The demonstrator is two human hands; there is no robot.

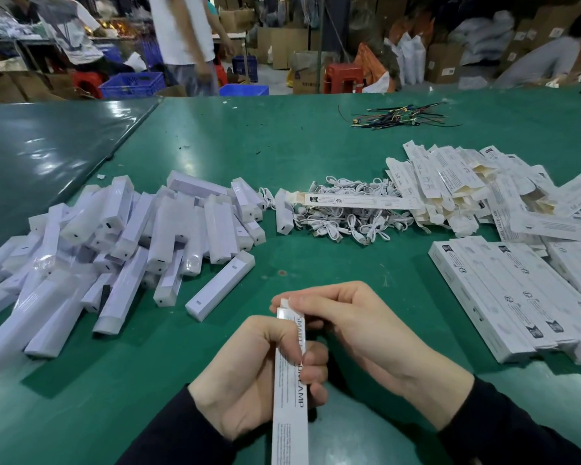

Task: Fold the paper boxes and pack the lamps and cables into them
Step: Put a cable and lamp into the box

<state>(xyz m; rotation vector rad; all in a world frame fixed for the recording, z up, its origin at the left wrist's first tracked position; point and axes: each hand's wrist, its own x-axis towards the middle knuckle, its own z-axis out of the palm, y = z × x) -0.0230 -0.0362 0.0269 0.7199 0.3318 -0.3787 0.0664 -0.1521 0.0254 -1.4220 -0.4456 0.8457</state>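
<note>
Long white box (289, 397) runs upright thru centre-bottom of view, w/ printed text along its side. Left hand (249, 377) wraps its mid-section, fingers curled round from behind, thumb on the near side. Right hand (346, 323) comes in from the right, fingers bent over the box's top end, pinching the flap there. Both sleeves dark. Beyond, on the green table (316, 146): heap of lamps (121, 243) at left, tangle of white cables (346, 216) in the middle, flat unfolded boxes (477, 189) at right, w/ a row of packed boxes (517, 297) nearer. Farther back, loose coloured wires (399, 117).
</note>
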